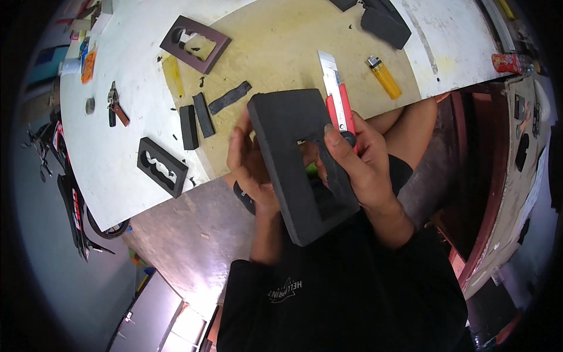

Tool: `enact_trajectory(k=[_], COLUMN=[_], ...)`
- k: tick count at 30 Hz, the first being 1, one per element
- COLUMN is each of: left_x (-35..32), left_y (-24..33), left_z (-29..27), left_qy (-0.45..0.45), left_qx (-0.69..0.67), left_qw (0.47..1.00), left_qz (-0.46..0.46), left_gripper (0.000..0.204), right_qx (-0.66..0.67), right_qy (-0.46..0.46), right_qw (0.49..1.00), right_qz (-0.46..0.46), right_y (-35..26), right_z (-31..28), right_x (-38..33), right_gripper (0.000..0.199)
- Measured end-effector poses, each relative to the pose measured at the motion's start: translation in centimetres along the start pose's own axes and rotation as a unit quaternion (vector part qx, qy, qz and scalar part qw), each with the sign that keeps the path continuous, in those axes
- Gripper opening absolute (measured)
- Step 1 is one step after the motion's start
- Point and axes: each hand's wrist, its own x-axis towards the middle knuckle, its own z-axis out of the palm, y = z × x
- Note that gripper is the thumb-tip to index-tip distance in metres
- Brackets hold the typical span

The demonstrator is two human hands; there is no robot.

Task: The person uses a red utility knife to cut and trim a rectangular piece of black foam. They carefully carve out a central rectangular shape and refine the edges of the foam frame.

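Cupping a black block [288, 161] that hides some fingers, the left hand [249, 171] curls; the right hand [370, 167] pinches a red cutter [339, 102]; yellow lighter [385, 78] far right.

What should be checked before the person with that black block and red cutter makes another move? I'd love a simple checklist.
1. Black block supported: ok, lifted between left grip and right grip.
2. Red cutter secured: ok, in the right grip.
3. Blade covered: not ok, it is extended.
4. Blade pointing away from the body: ok.
5. Yellow lighter apart from the hands: ok, lying on the table.
6. Opening's inner edges smooth: cannot tell, partly hidden and shadowed.
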Motion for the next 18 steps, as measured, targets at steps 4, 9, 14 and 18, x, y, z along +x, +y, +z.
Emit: enact_trajectory(k=[4,9,14,18], left_x=[3.7,5.0,4.0,3.4], left_y=[1.2,2.0,2.6,2.3], left_z=[-2.6,-4.4,-4.9,-4.6], left_qy=[-0.142,-0.160,-0.140,-0.120], left_qx=[0.124,0.189,0.230,0.224], left_qw=[0.974,0.957,0.948,0.954], left_qz=[0.122,0.149,0.170,0.158], left_gripper=[0.040,0.035,0.035,0.041], right_qx=[-0.021,0.005,0.006,-0.002], right_qy=[-0.019,0.005,0.041,0.030], right_qw=[1.000,1.000,0.999,0.999], right_qz=[0.012,0.020,-0.015,-0.024], right_y=[-0.1,-0.7,0.4,0.9], right_z=[0.2,-1.1,-3.0,-4.0], right_x=[-0.3,0.0,-0.4,-0.6], right_gripper=[0.026,0.042,0.052,0.053])
